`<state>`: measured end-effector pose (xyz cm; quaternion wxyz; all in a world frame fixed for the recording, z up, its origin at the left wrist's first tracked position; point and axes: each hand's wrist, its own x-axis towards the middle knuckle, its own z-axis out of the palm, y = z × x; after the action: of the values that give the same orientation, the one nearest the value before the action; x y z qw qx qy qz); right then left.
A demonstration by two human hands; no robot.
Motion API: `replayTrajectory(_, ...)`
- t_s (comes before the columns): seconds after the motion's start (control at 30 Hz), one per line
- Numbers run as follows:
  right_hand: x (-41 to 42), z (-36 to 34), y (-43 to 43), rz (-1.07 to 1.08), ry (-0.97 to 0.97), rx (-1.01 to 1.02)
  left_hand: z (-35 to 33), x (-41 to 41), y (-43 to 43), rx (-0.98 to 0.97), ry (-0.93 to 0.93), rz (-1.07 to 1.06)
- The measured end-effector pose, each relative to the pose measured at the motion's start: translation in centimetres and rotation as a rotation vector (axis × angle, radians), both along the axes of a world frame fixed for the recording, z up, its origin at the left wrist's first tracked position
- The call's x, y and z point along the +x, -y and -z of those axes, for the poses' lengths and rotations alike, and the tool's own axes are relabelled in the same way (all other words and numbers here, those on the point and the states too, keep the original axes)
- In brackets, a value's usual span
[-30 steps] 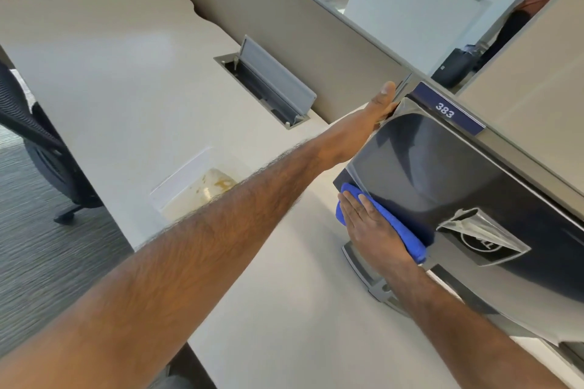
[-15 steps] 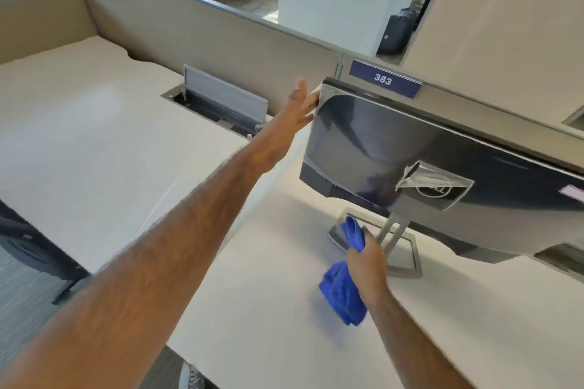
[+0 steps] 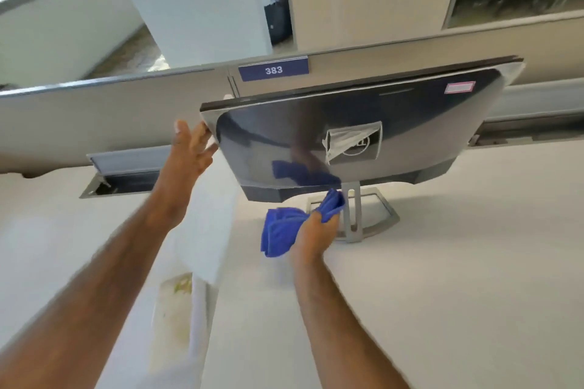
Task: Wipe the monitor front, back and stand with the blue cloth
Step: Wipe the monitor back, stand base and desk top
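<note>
The monitor [image 3: 410,123] stands on the desk with its glossy dark back turned toward me, tilted, its screen side hidden. Its grey stand [image 3: 355,215] has an open frame base. My left hand [image 3: 189,148] rests with fingers spread against the monitor's left edge, holding nothing. My right hand [image 3: 316,230] is closed on the bunched blue cloth [image 3: 284,227], whose tip touches the stand's post just under the monitor's lower edge. The cloth is mirrored in the monitor's back.
A grey partition [image 3: 94,110] with a blue "383" label [image 3: 273,69] runs behind the monitor. An open cable hatch [image 3: 126,174] sits in the desk [image 3: 458,262] at left. Behind the partition stands a white planter [image 3: 202,12].
My right hand dropped the cloth from the monitor's back down to the stand. My view swung to face the monitor squarely, and my left hand loosened on the monitor's left edge.
</note>
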<state>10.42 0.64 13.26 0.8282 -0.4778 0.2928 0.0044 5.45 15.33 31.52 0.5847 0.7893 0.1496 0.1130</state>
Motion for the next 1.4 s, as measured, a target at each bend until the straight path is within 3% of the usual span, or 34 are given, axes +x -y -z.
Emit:
replayTrajectory(0.13,2.8,-0.1,-2.7,0.218,0.025,0.054,0.5,-0.1,-1.4,-0.005,0.021,0.088)
replayTrajectory(0.23,4.3,0.4,-4.5,0.234,0.118,0.001,1.0,0.1,-2.1,0.0,0.04,0.113)
replayTrajectory(0.4,3.5,2.0,-6.7,0.123,0.182,-0.293,1.2,0.1,-2.4,-0.002,0.051,0.14)
replayTrajectory(0.53,-0.6,3.0,-9.9,-0.144,0.29,-0.482,1.3,0.1,-2.6,-0.011,0.068,0.157)
replayTrajectory(0.63,-2.6,4.0,-9.0,-0.231,0.248,-0.427,1.3,0.1,-2.4,-0.008,0.089,0.139)
replayTrajectory(0.77,-0.7,3.6,-4.8,0.098,0.09,-0.234,1.1,0.1,-1.9,-0.019,0.084,0.123)
replayTrajectory(0.83,1.1,2.4,-4.1,0.141,0.092,-0.221,1.2,0.2,-1.8,-0.02,0.086,0.114)
replayTrajectory(0.97,1.2,0.7,-5.7,-0.056,0.209,-0.549,1.1,0.4,-1.9,-0.028,0.079,0.112)
replayTrajectory(1.1,-3.5,3.7,-5.7,-0.418,0.314,-0.801,1.2,0.3,-1.8,-0.03,0.093,0.105)
replayTrajectory(1.17,-2.9,5.5,-3.9,-0.292,0.295,-0.953,1.4,0.2,-1.9,-0.033,0.103,0.111)
replayTrajectory(1.23,-0.6,7.1,-2.0,-0.22,0.216,-1.251,1.5,0.3,-2.0,-0.031,0.098,0.115)
replayTrajectory(1.3,2.0,7.7,-0.9,-0.33,0.083,-1.429,1.4,0.4,-2.1,-0.031,0.088,0.12)
replayTrajectory(1.4,5.0,8.0,-0.3,-0.615,0.017,-1.513,1.4,0.4,-2.2,-0.03,0.084,0.137)
